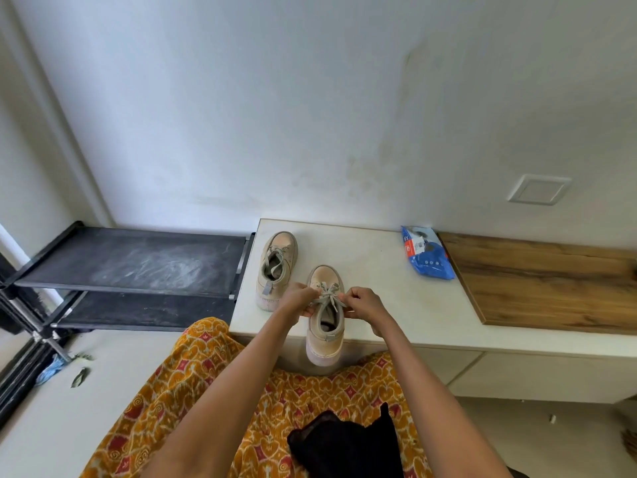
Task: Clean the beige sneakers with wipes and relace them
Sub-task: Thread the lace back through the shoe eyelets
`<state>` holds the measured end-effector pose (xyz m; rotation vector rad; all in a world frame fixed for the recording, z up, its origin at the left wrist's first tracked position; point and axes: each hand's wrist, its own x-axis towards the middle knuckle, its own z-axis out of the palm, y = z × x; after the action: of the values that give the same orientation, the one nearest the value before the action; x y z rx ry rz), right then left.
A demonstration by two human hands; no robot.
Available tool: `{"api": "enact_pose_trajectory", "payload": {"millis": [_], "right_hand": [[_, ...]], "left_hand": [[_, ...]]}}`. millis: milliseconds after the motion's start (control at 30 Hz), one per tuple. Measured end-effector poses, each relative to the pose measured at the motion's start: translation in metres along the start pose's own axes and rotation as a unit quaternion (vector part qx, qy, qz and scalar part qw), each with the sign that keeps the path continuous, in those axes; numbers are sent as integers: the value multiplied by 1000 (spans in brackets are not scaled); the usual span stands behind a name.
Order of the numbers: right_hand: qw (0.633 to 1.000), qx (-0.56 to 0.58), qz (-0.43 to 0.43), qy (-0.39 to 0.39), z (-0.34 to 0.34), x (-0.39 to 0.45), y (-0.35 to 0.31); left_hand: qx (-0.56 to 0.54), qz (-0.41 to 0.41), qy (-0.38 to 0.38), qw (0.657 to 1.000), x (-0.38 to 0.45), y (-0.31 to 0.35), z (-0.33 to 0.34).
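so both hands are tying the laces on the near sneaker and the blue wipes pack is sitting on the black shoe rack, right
Not quite. The blue wipes pack lies on the white counter, by the wall, not on the black shoe rack; the head view shows this. The left hand and right hand do pinch the near sneaker laces.

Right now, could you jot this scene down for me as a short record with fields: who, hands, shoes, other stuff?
who: a person in an orange patterned skirt, seen from above
left hand: pinches a lace of the near shoe
right hand: pinches the lace on the other side
near shoe: on the white top, heel past the front edge
far shoe: on the top, to the left, untouched
wipes pack: blue, by the wall
rack: black, left of the top
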<state>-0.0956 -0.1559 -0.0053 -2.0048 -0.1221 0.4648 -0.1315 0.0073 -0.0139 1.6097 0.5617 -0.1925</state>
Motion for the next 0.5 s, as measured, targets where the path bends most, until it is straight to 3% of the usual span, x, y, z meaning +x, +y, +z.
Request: {"api": "enact_pose_trajectory", "payload": {"millis": [233,500], "right_hand": [[1000,25,3,12,2,-11,0],[993,59,91,52,14,-12,7]], "left_hand": [[7,16,-16,1000,-12,-1,-6],[-19,-39,5,999,-17,-8,1]]}}
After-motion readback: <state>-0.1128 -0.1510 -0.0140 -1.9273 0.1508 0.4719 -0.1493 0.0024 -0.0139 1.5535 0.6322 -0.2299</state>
